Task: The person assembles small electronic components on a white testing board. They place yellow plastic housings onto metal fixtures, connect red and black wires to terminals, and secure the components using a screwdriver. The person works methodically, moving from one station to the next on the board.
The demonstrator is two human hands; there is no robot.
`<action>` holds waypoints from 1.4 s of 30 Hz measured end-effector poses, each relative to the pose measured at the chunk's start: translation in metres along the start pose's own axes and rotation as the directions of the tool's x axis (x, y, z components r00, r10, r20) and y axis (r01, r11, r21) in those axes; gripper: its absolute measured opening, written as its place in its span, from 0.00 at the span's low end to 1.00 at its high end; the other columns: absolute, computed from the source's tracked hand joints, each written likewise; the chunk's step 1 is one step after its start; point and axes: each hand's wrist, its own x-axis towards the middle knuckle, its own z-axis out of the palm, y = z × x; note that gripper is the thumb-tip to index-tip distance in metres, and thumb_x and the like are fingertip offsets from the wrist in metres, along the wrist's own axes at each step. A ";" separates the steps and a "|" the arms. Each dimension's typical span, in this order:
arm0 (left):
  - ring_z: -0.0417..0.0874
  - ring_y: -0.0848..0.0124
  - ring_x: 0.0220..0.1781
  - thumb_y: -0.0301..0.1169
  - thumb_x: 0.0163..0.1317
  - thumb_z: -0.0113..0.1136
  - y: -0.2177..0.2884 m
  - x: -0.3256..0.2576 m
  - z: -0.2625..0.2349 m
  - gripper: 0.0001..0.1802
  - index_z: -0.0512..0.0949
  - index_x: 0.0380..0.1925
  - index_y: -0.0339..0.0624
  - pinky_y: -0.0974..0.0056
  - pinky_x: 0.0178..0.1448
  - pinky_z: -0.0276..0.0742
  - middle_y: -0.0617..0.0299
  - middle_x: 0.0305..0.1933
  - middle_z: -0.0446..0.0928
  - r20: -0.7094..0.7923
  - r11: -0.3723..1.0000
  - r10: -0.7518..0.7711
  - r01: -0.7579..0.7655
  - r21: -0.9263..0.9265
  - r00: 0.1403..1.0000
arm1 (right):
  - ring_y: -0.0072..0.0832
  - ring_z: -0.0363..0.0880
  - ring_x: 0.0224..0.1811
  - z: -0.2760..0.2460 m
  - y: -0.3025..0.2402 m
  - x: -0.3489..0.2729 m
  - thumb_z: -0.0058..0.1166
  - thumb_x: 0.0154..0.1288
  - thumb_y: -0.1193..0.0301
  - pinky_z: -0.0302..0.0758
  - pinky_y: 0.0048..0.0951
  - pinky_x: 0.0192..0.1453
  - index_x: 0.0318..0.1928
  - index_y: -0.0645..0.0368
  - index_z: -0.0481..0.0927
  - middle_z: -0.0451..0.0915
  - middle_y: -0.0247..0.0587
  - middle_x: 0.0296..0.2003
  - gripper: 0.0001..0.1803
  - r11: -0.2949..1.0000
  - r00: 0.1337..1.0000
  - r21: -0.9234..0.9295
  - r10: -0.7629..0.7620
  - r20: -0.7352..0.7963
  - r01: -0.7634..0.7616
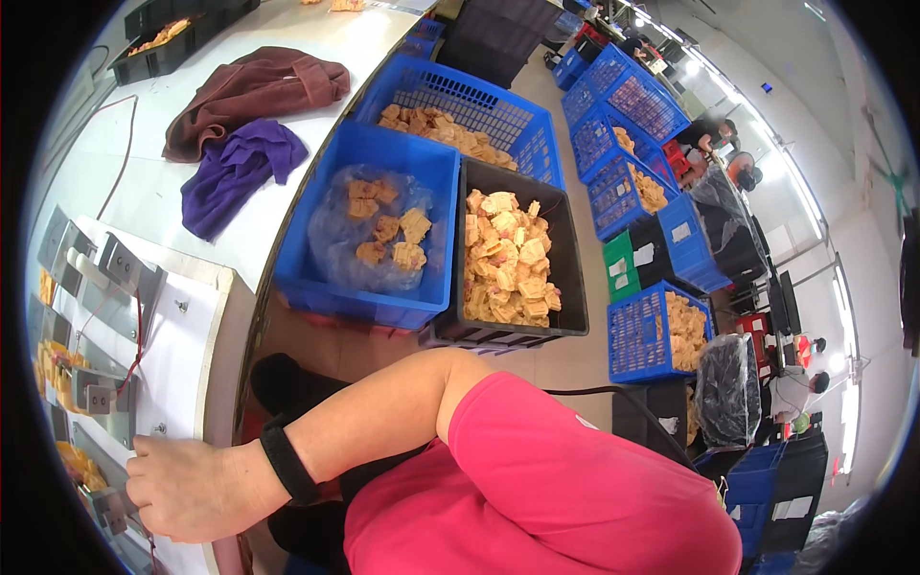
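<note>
A smooth white workbench (pixel 149 182) curves along the left. Across the lower middle stretches a soft, plain pink sleeve (pixel 575 460) around a bent arm. Beyond it stand three plastic containers side by side: a latticed blue basket (pixel 527 120), a solid-walled blue bin (pixel 402 151) and a dark, straight-sided crate (pixel 565 240) heaped with pale-yellow, blocky pieces (pixel 508 259). A crinkled, clear plastic bag (pixel 331 235) lines the blue bin, with a few more pieces on it.

On the bench, a flat white board (pixel 177 355) has chipped edges and small studs. A rumpled brown towel (pixel 268 91) lies against a thinner, creased purple cloth (pixel 240 177).

The right hand (pixel 206 489), back upward, is over the board's near end, a matte black band (pixel 287 465) round its wrist. Its fingers curl close together; their tips are hidden, so I cannot tell whether they clamp anything. The left hand is out of view, its fingers' state unknown.

Near the right hand sit a boxy grey metal block (pixel 93 398) and a clump of glossy yellow parts (pixel 81 470).
</note>
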 end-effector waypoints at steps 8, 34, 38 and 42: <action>0.68 0.53 0.71 0.53 0.67 0.45 -0.004 0.003 -0.009 0.41 0.60 0.71 0.32 0.49 0.74 0.63 0.44 0.70 0.66 -0.036 1.000 -0.013 0.012 -0.022 0.999 | 0.31 0.73 0.37 -0.010 0.001 0.000 0.56 0.52 0.68 0.67 0.34 0.47 0.23 0.53 0.77 0.73 0.32 0.27 0.05 0.999 0.999 -0.028 -0.019 0.042 0.020; 0.68 0.52 0.70 0.61 0.69 0.38 -0.035 -0.039 -0.072 0.43 0.69 0.63 0.31 0.48 0.73 0.63 0.43 0.68 0.64 -0.301 0.990 -0.129 0.141 0.018 0.945 | 0.27 0.73 0.34 -0.033 0.002 0.022 0.66 0.52 0.73 0.66 0.31 0.43 0.39 0.51 0.79 0.72 0.28 0.33 0.13 0.988 0.936 0.143 0.004 0.353 -0.058; 0.69 0.53 0.69 0.65 0.68 0.36 -0.030 -0.037 -0.072 0.45 0.70 0.62 0.32 0.47 0.72 0.63 0.43 0.66 0.65 -0.336 0.986 -0.165 0.157 -0.053 0.927 | 0.26 0.73 0.33 -0.031 -0.003 0.024 0.70 0.51 0.73 0.64 0.29 0.43 0.40 0.50 0.82 0.74 0.26 0.31 0.14 0.987 0.937 0.149 0.009 0.348 -0.065; 0.68 0.53 0.69 0.64 0.69 0.36 -0.030 -0.033 -0.071 0.44 0.70 0.62 0.33 0.48 0.72 0.63 0.44 0.66 0.65 -0.317 0.991 -0.134 0.130 -0.036 0.939 | 0.26 0.73 0.34 -0.032 -0.002 0.023 0.68 0.50 0.73 0.65 0.29 0.44 0.39 0.50 0.80 0.73 0.26 0.32 0.15 0.989 0.936 0.139 -0.010 0.352 -0.041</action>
